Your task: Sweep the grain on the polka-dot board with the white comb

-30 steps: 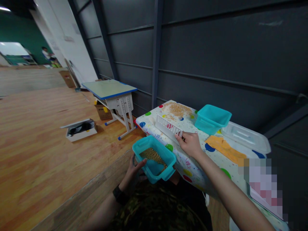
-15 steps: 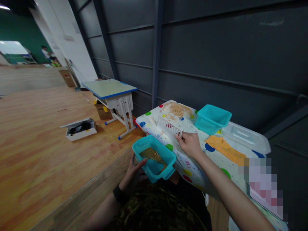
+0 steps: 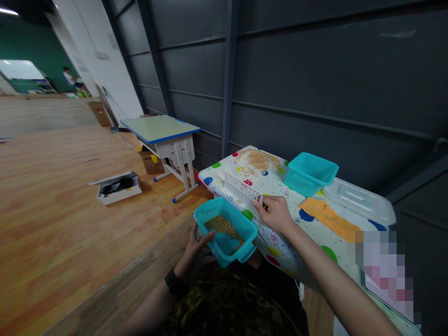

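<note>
My left hand (image 3: 196, 245) grips the near left side of a teal plastic bin (image 3: 224, 229) that holds a layer of small tan beans (image 3: 222, 226). It is held just below the near edge of a table with a balloon-print cloth (image 3: 280, 242). My right hand (image 3: 276, 213) pinches one end of a white slotted plastic strip (image 3: 241, 189), which stands on edge across the cloth close to the table's near edge. A scattered pile of the same tan beans (image 3: 259, 159) lies at the table's far end.
A second, empty teal bin (image 3: 310, 173) sits on the table toward the wall, beside a clear plastic lid (image 3: 357, 200) and a yellow cloth (image 3: 327, 213). A blue-edged desk (image 3: 161, 130) and an open cardboard box (image 3: 115, 186) stand on the wooden floor at left. A person (image 3: 68, 75) is far off.
My right hand has drawn the white slotted strip a little nearer to the table's edge and the bin. The bin in my left hand has barely moved.
</note>
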A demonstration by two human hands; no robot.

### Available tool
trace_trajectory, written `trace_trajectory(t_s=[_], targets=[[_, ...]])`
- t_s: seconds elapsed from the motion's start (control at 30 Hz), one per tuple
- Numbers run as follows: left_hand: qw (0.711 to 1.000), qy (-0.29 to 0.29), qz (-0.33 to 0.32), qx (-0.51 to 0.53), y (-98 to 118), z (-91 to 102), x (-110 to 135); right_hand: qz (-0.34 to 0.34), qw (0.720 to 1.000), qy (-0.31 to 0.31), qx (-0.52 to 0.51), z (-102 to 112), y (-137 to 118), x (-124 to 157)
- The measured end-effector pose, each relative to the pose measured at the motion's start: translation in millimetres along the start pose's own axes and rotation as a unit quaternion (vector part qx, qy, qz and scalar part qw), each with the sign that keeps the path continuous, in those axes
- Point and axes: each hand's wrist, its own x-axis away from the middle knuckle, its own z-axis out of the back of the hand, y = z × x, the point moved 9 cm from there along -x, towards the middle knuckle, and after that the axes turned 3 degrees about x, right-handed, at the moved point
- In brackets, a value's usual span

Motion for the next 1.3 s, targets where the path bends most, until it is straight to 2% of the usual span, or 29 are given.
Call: trace_trajectory(t_s=[0.17, 0.27, 0.47, 0.6, 0.8, 1.3], targets=[[1.000, -0.003, 0.007, 0.014, -2.4, -0.5, -2.1, 0.024, 0.999, 0.009, -0.041, 1.9, -16.2, 2.5], [1.000, -0.005, 0.006, 0.008, -3.3, -0.3, -3.2, 0.014, 0.998, 0.016, -0.067, 3.6, -15.6, 1.8], [1.000, 0.010, -0.008, 0.003, 1.8, 2.8, -2.7, -0.095, 0.992, 0.084, -0.023, 17.6, 29.8, -4.6], [1.000, 0.015, -0.016, -0.003, 7.7, 1.7, 1.1, -0.109, 0.992, 0.056, 0.006, 13.8, 43.9, -6.9], [0.999, 0.020, -0.023, 0.023, 10.5, -1.0, 4.1, -0.089, 0.996, 0.027, 0.004, 5.7, 34.3, -5.3], [1.000, 0.013, -0.018, 0.008, 8.6, 1.6, 0.9, -0.047, 0.998, 0.029, -0.022, 5.4, 17.9, -4.1]])
